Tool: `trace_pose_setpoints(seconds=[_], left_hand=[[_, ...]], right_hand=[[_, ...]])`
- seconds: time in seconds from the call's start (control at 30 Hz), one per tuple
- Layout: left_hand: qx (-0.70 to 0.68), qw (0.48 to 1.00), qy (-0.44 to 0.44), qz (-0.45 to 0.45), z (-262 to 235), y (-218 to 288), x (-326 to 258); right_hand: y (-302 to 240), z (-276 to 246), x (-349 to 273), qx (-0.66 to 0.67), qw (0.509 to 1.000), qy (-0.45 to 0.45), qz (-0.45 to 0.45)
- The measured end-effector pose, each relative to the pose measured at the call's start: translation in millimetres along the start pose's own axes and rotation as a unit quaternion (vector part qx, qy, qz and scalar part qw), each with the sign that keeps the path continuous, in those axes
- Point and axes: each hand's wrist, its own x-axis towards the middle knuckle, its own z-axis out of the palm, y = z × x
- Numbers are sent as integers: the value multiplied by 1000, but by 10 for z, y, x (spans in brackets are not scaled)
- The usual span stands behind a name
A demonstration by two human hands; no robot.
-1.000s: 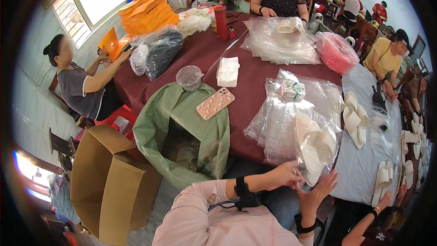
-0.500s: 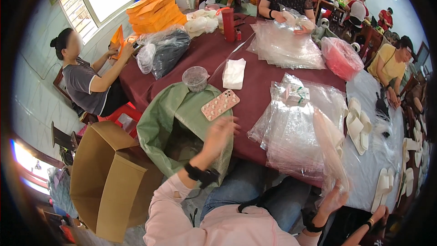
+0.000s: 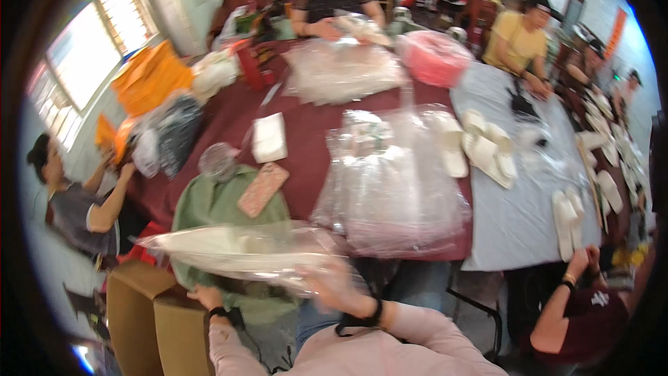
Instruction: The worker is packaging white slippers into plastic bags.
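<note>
- The right hand (image 3: pixel 334 287) grasps one end of a clear bag (image 3: pixel 303 240); its fingers are too blurred to tell how firmly.
- The left hand (image 3: pixel 207 297), at 9 o'clock from the right, has its fingers bent beside the cardboard box (image 3: pixel 179 327) and the green sack (image 3: pixel 198 202); whether it grips either, I cannot tell.
- The clear bag points toward 10 o'clock, above the near side of the sack, with a pale slipper shape (image 3: pixel 209 254) inside.
- The bag could slide from the right hand, as the plastic looks slick and only one end is held; its far end, apparently unsupported, could also sag or snag on the sack.
- The phone (image 3: pixel 263 189) at 11 o'clock and the clear tub (image 3: pixel 219 161) between 10 and 11 could be knocked off, since both rest on the soft sack.
- The sack's mouth is covered and the box's inside is out of sight, so their contents cannot be told.
- On the tabletop (image 3: pixel 226 115), clear bags (image 3: pixel 403 198) lie stacked at 1 o'clock; farther out, a pink plastic bag (image 3: pixel 436 59) bulges with unclear contents.
- White slippers (image 3: pixel 490 153) lie toward 2 o'clock.
</note>
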Motion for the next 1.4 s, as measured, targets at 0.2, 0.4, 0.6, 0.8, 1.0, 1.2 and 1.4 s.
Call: trace_pose_setpoints(seconds=[0.2, 0.4, 0.6, 0.8, 1.0, 1.2, 1.4], left_hand=[[-340, 905, 237, -96, -95, 216, 273], [-519, 799, 290, -90, -201, 371, 247], [-542, 802, 134, -213, -1483, 708, -480], [-545, 681, 477, 107, -2204, 1078, -690], [-560, 599, 327, 470, -2935, 2004, -1791], [-495, 538, 276, 624, -2979, 2775, -2386], [-377, 552, 363, 649, -3091, 2992, -2652]], right_hand=[[420, 279, 185, 59, 991, -25, 114], [1130, -530, 137, -385, 910, -54, 141], [1203, -1114, -72, -467, 867, -49, 167], [1155, -950, 36, -512, 817, -66, 256], [1192, -1250, 89, -597, 754, -8, 273], [1189, -1840, -127, -553, 777, 150, 263], [1403, -2506, -683, -316, 850, 241, 346]])
